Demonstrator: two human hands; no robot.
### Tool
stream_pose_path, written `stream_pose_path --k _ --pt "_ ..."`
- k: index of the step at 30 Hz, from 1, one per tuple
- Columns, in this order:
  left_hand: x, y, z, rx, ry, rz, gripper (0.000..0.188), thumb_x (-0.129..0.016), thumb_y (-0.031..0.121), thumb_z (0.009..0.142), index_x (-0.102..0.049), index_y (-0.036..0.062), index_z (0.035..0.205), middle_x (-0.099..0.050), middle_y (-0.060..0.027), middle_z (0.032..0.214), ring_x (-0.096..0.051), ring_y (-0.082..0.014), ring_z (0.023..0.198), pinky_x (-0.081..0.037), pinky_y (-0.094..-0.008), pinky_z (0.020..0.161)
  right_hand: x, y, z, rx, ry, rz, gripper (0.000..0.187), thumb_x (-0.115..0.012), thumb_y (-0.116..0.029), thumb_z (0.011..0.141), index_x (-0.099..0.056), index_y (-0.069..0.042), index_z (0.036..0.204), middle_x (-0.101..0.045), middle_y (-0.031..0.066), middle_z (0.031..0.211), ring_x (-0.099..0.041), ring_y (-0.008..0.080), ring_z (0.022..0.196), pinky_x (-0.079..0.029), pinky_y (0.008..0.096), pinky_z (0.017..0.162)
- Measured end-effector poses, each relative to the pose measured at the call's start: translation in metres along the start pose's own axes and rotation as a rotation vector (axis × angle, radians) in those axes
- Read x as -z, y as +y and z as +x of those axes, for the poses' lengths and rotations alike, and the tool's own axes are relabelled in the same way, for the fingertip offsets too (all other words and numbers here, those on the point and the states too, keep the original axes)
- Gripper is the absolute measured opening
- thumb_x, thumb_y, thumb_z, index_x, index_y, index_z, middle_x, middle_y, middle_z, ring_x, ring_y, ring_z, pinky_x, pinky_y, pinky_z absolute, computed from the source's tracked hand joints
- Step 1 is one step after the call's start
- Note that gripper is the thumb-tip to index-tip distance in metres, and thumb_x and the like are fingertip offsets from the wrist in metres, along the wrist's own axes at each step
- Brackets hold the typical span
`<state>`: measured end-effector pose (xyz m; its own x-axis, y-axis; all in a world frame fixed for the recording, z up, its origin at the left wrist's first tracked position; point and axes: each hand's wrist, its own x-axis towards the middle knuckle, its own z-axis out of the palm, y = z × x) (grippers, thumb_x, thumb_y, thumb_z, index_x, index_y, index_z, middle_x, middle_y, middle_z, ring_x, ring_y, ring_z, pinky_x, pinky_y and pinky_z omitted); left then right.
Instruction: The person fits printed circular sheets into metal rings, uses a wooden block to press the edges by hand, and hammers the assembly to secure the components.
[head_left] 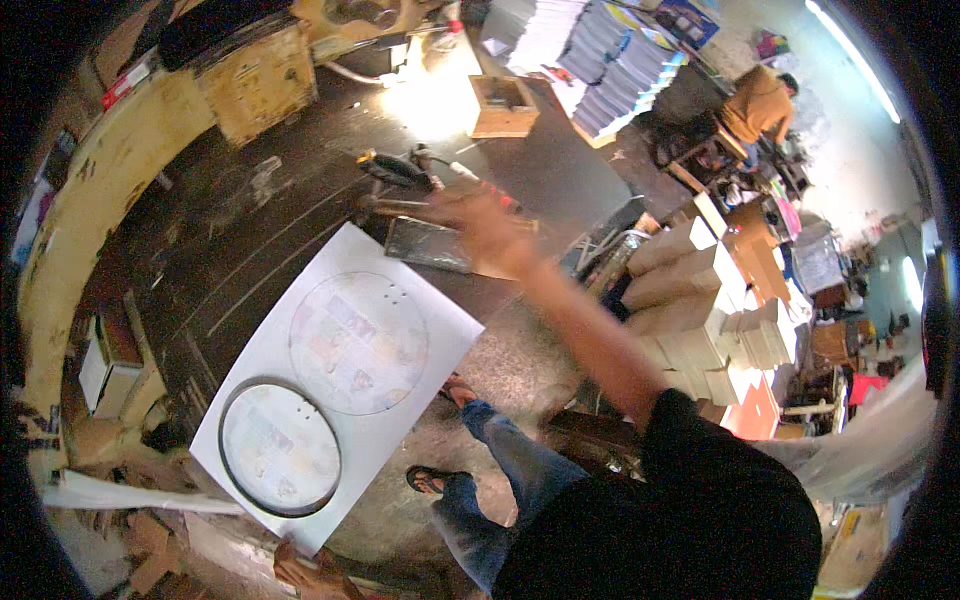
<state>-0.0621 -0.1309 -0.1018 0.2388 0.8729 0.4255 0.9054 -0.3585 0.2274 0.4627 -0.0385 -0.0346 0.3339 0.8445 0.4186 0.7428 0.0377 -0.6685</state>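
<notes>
Sheet (345,395), partly over the tabletop (300,190), is pinched by the left hand (302,572).
The ring (293,513) on it could be shifted by a tug; whether the right hand's (485,225) blurred fingers are closed cannot be told.

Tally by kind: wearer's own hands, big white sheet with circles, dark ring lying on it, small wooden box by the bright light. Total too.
Hands: 2 (left hand, right hand)
White sheet: 1
Dark ring: 1
Wooden box: 1
Total: 5
</notes>
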Motion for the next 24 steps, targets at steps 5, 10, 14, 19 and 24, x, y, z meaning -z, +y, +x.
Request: stream_pose_path --k 5,10,14,19,24 --pt "0.036 -0.096 -0.057 -0.178 -0.008 0.125 0.038 -0.062 0.027 0.087 -0.062 -0.0061 0.106 -0.064 -0.0207 0.107 -0.059 -0.0396 0.102 -0.042 -0.0508 0.093 0.138 0.119 0.014 -0.229 -0.037 -0.638 0.023 -0.058 -0.018 0.093 -0.063 -0.002 0.108 -0.064 0.0158 0.107 -0.058 0.0320 0.103 -0.044 0.0419 0.093" --pt "0.164 -0.036 0.074 0.279 0.133 -0.296 0.031 -0.072 0.024 0.082 -0.067 0.0009 0.102 -0.068 -0.0150 0.097 -0.064 -0.0309 0.094 -0.052 -0.0407 0.081 0.078 0.021 0.011 0.001 -0.257 -0.172 0.041 -0.051 -0.030 0.100 -0.052 -0.005 0.132 -0.056 0.0139 0.130 -0.047 0.0309 0.123 -0.033 0.0420 0.107" --pt "0.136 -0.046 0.161 0.226 0.171 -0.061 0.040 -0.084 0.023 0.072 -0.068 0.0000 0.099 -0.070 -0.0157 0.096 -0.067 -0.0264 0.086 -0.051 -0.0342 0.079 0.037 0.047 -0.005 0.197 -0.361 -0.468 0.054 -0.049 -0.036 0.099 -0.039 -0.008 0.144 -0.042 0.0149 0.145 -0.036 0.0333 0.134 -0.025 0.0480 0.112" --pt "0.160 -0.042 0.180 0.237 0.074 -0.190 0.038 -0.084 0.023 0.071 -0.067 0.0002 0.096 -0.070 -0.0136 0.090 -0.067 -0.0245 0.079 -0.050 -0.0334 0.073 0.009 0.027 -0.016 0.144 -0.382 -0.637 0.064 -0.055 -0.043 0.095 -0.035 -0.009 0.146 -0.032 0.0172 0.151 -0.029 0.0340 0.139 -0.020 0.0497 0.113" --pt "0.162 -0.041 0.166 0.169 0.182 -0.123 0.033 -0.083 0.019 0.072 -0.064 0.0000 0.092 -0.068 -0.0123 0.082 -0.065 -0.0230 0.075 -0.050 -0.0322 0.071 0.002 0.003 -0.018 0.102 -0.346 -0.638 0.076 -0.066 -0.047 0.086 -0.036 -0.008 0.144 -0.034 0.0175 0.148 -0.030 0.0372 0.137 -0.020 0.0515 0.112"
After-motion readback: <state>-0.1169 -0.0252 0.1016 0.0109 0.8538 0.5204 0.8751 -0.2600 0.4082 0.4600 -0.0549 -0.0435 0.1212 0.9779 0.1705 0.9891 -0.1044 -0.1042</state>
